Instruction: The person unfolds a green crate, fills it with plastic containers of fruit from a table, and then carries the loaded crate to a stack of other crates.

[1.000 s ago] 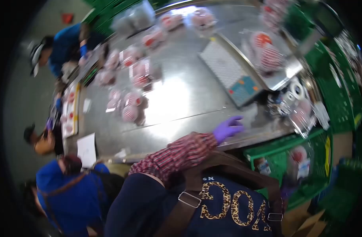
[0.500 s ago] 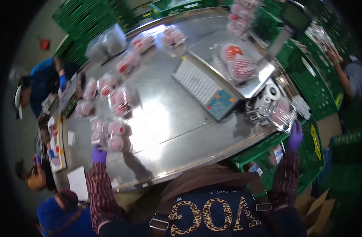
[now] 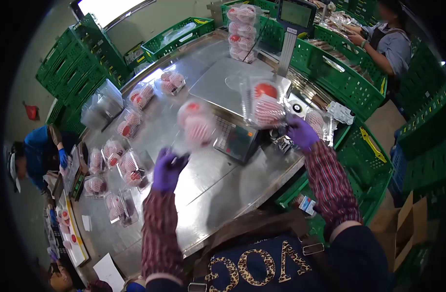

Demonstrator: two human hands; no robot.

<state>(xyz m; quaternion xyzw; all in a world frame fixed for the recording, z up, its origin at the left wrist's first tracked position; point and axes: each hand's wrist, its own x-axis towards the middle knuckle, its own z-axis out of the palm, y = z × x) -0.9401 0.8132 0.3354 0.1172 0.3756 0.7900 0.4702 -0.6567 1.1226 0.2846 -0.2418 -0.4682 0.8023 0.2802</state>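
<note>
1. My left purple-gloved grip [image 3: 166, 171], reaching forward, clamps a clear-plastic pack of pink-netted fruit [image 3: 197, 127] above the grey metal desk [image 3: 210, 194].
2. My right purple-gloved grip [image 3: 302, 133], angled inward, clamps a red-topped clear-plastic pack [image 3: 266, 104] by its corner.

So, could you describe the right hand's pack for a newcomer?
At the metal table, find the purple-gloved right hand. Its clear pack shows a wide red patch above pink netting; the blurred pack near the left hand shows less red.

Green crates [image 3: 81, 61] stacked upper left; white paper [image 3: 108, 273] lower left; cardboard box [image 3: 420, 221] right
</note>
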